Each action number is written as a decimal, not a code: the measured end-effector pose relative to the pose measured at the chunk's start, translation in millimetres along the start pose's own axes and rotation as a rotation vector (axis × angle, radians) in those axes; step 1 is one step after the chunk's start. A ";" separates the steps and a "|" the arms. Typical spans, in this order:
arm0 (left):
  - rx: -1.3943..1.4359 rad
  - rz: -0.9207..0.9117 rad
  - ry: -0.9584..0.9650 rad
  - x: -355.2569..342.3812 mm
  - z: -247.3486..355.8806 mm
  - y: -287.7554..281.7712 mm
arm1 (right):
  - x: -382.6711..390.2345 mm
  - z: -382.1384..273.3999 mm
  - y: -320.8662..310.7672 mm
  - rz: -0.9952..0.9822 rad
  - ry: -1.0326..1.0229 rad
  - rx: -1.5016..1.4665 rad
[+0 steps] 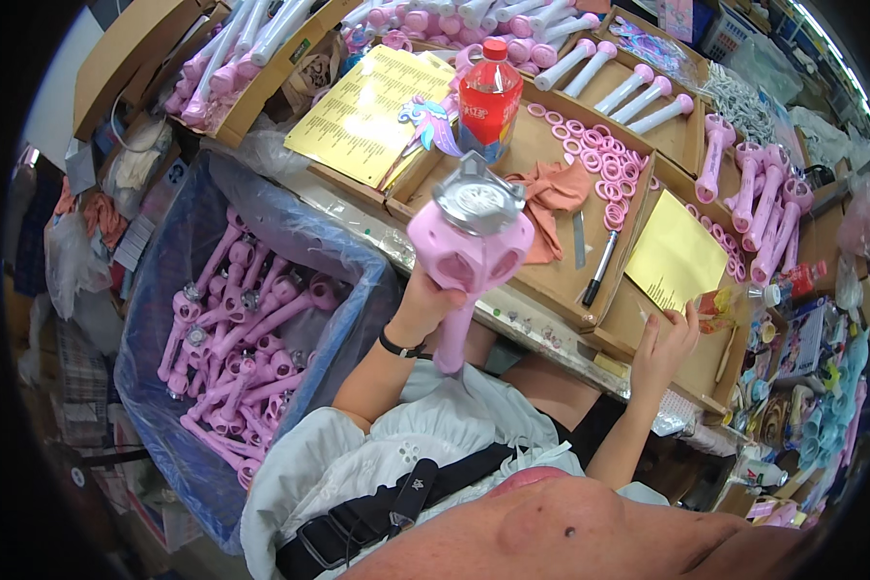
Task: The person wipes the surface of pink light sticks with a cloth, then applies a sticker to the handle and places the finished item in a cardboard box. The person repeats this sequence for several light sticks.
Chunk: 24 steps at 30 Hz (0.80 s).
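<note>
My left hand (421,307) is closed round the handle of a pink toy wand (469,246), held upright in front of me. The wand has a bulbous head with oval openings and a round silver cap on top. At the right my right hand (665,350) has its fingers raised and apart, with nothing in it. It is nearest to a yellow printed sheet (677,253) and a clear bottle with a coloured label (730,307). Below and left of my left hand, a bin lined with blue plastic (358,300) holds many similar pink wands (227,309).
Shallow cardboard trays on the table hold pink rings (614,169), a black marker (601,269), an orange cloth (551,208) and white-handled sticks (628,89). A red-labelled bottle (490,101) stands behind the wand. Pink wand parts (768,193) lie at the right.
</note>
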<state>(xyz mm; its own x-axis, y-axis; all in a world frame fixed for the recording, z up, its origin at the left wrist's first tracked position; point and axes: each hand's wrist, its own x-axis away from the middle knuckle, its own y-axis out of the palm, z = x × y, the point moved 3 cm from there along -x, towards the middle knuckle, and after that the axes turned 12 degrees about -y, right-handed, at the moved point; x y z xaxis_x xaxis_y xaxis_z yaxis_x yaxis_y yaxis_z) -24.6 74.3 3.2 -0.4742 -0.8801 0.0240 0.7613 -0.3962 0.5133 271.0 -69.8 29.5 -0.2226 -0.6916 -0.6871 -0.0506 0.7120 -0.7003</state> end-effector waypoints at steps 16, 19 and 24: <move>0.186 -0.062 -0.039 -13.5 16.1 56.5 | 58.8 -135.9 49.2 -0.573 0.239 -1.345; 0.218 -0.161 -0.062 -15.1 18.6 55.1 | 58.6 -137.4 41.6 -0.868 0.449 -1.934; 0.336 -0.023 -0.053 -21.2 17.6 42.6 | 57.2 -141.8 40.0 -0.875 0.474 -1.805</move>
<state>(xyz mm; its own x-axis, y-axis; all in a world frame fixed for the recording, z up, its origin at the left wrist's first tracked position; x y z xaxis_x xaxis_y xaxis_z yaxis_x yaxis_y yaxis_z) 10.0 80.7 39.7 -0.5186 -0.8536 0.0494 0.5659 -0.2993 0.7682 118.1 -63.7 -10.4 0.2228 -0.9737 -0.0482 -0.8896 -0.2234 0.3983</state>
